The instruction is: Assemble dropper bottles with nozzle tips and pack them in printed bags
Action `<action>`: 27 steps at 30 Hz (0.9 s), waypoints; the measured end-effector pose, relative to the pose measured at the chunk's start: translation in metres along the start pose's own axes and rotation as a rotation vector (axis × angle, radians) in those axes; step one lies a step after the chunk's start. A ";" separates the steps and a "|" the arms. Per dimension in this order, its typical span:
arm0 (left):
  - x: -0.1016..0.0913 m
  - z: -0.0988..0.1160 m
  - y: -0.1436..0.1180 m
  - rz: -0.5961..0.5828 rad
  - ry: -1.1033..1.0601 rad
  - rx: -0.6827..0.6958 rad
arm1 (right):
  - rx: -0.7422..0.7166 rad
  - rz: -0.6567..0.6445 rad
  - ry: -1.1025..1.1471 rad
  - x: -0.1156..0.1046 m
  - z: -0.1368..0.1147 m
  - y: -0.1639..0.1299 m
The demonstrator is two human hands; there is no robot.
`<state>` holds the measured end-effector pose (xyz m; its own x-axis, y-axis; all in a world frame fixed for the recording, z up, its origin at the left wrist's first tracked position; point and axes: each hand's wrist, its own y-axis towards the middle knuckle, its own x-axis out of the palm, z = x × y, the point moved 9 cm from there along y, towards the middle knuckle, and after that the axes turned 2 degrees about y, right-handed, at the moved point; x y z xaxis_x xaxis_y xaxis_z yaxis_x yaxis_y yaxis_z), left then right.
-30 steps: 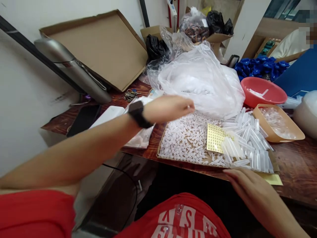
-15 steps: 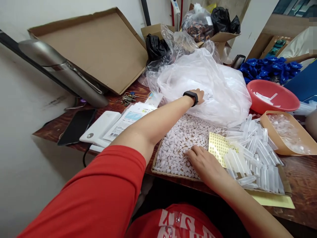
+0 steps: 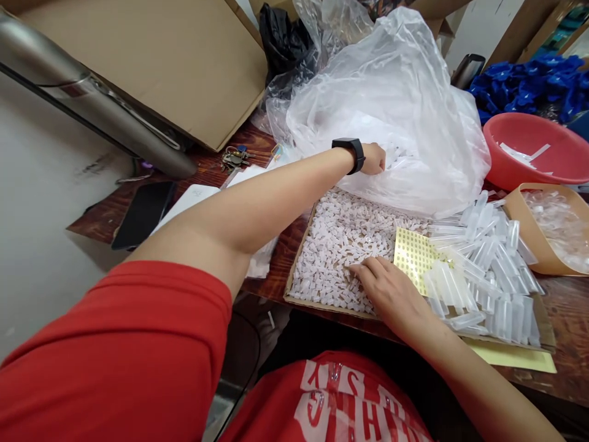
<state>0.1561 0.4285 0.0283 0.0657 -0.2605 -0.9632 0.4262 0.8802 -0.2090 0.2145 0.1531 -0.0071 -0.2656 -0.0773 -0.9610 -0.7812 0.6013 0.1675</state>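
Left hand [image 3: 373,159] reached deeper into bag [image 3: 414,110] (clear plastic).

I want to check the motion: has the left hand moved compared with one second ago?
Yes. The left hand has gone forward, away from the body, past the cardboard tray of white pieces and into the big clear plastic bag.

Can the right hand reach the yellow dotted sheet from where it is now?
Probably yes. The right hand rests on the small white pieces in the cardboard tray, right beside the yellow dotted sheet, and nothing lies between them.
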 end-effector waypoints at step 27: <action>0.020 -0.028 -0.010 0.129 -0.027 -0.049 | 0.185 0.288 0.614 -0.034 0.008 -0.063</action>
<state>0.1277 0.4255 0.0068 0.1412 -0.1539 -0.9779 0.3681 0.9252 -0.0925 0.2776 0.1242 0.0131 -0.7614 -0.2968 -0.5764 -0.5370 0.7868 0.3042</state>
